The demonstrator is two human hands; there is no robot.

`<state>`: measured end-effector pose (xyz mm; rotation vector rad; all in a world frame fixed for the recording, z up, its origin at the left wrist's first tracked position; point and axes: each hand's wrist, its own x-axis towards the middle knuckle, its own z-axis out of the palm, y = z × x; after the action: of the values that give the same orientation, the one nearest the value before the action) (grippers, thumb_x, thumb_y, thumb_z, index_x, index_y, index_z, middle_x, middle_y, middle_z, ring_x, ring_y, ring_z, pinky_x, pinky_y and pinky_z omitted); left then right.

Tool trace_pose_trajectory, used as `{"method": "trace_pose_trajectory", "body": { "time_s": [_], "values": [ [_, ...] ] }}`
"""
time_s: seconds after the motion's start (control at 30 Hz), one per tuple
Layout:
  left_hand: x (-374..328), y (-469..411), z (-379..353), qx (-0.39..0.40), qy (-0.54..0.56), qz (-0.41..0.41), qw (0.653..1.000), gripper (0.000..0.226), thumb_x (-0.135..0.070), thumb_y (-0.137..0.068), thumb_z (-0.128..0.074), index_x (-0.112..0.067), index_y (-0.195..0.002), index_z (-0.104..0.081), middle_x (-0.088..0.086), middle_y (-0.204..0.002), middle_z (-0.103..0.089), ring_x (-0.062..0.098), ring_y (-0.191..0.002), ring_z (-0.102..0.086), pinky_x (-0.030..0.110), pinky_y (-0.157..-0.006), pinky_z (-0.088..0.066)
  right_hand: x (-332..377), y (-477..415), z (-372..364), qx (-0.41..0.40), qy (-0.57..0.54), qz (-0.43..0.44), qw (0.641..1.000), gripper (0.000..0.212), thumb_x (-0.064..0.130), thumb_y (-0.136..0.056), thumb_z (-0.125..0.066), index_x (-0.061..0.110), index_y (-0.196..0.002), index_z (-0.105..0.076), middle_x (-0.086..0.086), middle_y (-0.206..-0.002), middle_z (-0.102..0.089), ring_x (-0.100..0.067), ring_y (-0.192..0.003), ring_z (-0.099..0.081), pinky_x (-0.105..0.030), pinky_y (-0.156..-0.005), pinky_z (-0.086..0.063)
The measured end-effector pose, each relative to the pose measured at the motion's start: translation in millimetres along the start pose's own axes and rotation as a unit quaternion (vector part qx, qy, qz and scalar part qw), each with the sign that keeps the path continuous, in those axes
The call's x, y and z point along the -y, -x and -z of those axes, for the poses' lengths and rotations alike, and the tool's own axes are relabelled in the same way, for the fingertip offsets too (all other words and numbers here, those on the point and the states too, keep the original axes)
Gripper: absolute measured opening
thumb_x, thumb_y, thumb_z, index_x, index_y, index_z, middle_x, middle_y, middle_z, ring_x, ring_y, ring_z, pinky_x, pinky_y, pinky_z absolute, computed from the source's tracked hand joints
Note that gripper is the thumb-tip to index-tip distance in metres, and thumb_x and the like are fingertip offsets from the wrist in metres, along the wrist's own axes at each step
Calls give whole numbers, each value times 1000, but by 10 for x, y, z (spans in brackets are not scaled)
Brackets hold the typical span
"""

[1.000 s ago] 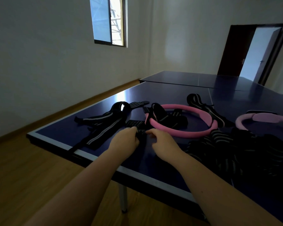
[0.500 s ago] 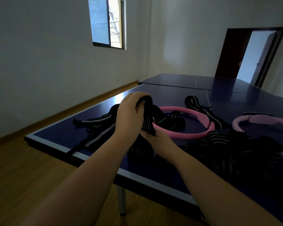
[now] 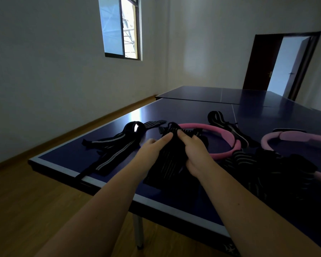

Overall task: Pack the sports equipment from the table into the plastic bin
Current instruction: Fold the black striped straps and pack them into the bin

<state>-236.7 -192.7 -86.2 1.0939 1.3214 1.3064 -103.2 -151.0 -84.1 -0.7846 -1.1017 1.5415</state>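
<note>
A folded black striped wrap [image 3: 167,164] lies on the blue table [image 3: 189,112] near its front edge. My left hand [image 3: 152,151] rests on the wrap's left side with straight fingers. My right hand [image 3: 195,154] grips its right side, fingers curled into the fabric. Just beyond the hands lies a pink exercise ring [image 3: 228,140] with dark straps across it. A second pink ring [image 3: 295,136] lies at the far right. No plastic bin is in view.
Long black straps with grey stripes [image 3: 117,145] sprawl to the left, one end hanging over the table's white edge [image 3: 67,171]. Another strap [image 3: 220,119] lies behind the ring. A heap of black striped wraps [image 3: 271,171] sits on the right. Wooden floor lies below.
The wrap, held up in my raised left hand half a second ago, has come down onto the table. My left hand now lies flat on it and my right hand holds its other side.
</note>
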Motion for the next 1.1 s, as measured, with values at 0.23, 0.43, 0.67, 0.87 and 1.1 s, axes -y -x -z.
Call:
{"method": "trace_pose_trajectory", "body": {
  "time_s": [0.23,0.43,0.67,0.87,1.1],
  "values": [
    [-111,165,124,113,19,-123,986,14,-3,-87,-66,-1,-101,-68,12,-95,-73,25,-88,-70,28,-73,-57,196,-54,41,-30,-80,-60,995,42,37,-98,-56,8,-128,-62,-17,-118,-70,-34,-108,-68,-50,-99,-51],
    [-344,248,-2,118,-6,-225,967,37,9,-91,-57,-16,-118,-63,5,-108,-74,19,-105,-69,27,-87,-55,197,144,-25,20,-47,-124,991,32,39,-99,-53,9,-104,-63,-15,-97,-66,-27,-89,-62,-39,-87,-49],
    [-381,209,-89,-72,47,-229,970,32,0,-95,-58,-13,-124,-60,7,-108,-74,22,-101,-71,44,-94,-56,53,112,119,66,-78,-178,979,87,81,-86,-34,10,-127,-63,-19,-122,-68,-38,-118,-59,-53,-100,-45],
    [-318,130,-76,-189,5,-226,956,23,-10,-91,-69,-18,-107,-55,7,-93,-74,26,-88,-72,48,-84,-59,90,215,116,158,18,-75,985,45,43,-100,-49,11,-127,-64,-11,-123,-70,-28,-116,-64,-43,-99,-50],
    [-227,2,-65,-165,-45,-204,964,50,-69,-74,-66,-30,-105,-66,16,-112,-65,27,-103,-66,47,-93,-55,194,254,31,69,131,134,980,18,12,-99,-56,15,-106,-73,-8,-104,-75,-24,-100,-71,-36,-89,-56]
  ]
}}
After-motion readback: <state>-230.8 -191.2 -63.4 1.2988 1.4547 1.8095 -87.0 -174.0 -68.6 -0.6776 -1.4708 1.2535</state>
